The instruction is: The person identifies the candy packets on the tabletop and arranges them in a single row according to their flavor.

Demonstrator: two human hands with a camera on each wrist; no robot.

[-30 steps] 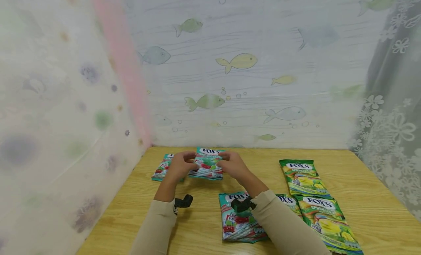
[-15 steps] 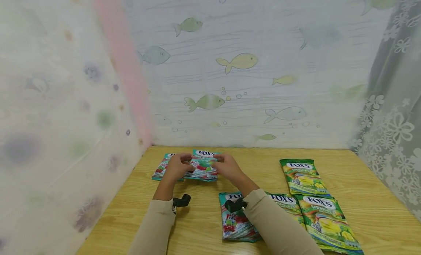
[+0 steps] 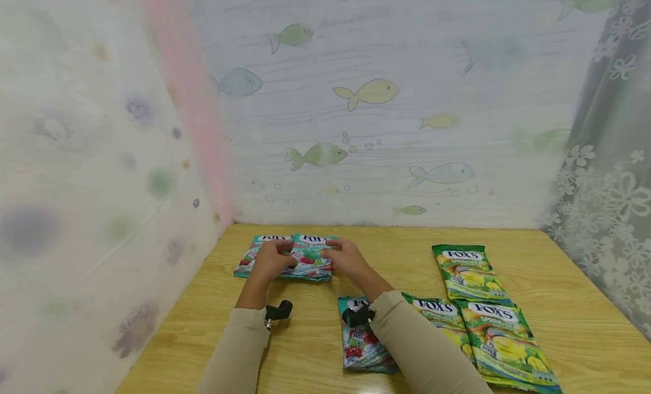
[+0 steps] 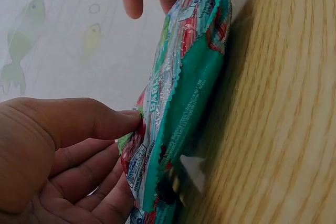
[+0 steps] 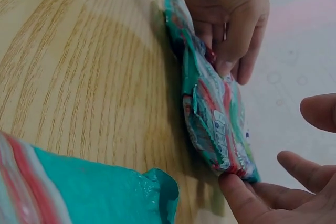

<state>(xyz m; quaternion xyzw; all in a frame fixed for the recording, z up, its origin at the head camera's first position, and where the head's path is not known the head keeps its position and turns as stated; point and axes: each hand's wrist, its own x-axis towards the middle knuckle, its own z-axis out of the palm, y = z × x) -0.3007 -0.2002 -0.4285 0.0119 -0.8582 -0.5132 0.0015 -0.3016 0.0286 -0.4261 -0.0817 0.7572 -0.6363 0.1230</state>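
A teal FOX'S Mint Blossom candy bag (image 3: 312, 258) lies at the back left of the table, its printed front up. My left hand (image 3: 270, 263) holds its left side, thumb (image 4: 113, 121) on the printed front and the other fingers at the edge. At the opposite side, my right hand (image 3: 351, 263) touches the edge with fingertips (image 5: 233, 184), its thumb (image 5: 320, 111) lifted clear of the wrapper. A second teal candy bag (image 3: 247, 259) sits directly left, partly hidden behind my left hand, the two bags side by side.
Another teal candy bag (image 3: 356, 351) lies nearer, partly under my right forearm. Green-and-yellow FOX'S bags lie on the right: one farther back (image 3: 467, 274), one nearer (image 3: 508, 343), one partly covered by my sleeve (image 3: 442, 320). The wooden table (image 3: 300, 349) meets a fish-patterned curtain (image 3: 376, 173).
The teal bag between my hands has moved left and down onto the table, up against the second teal bag. Both hands have shifted left with it; the right thumb has come off the wrapper.
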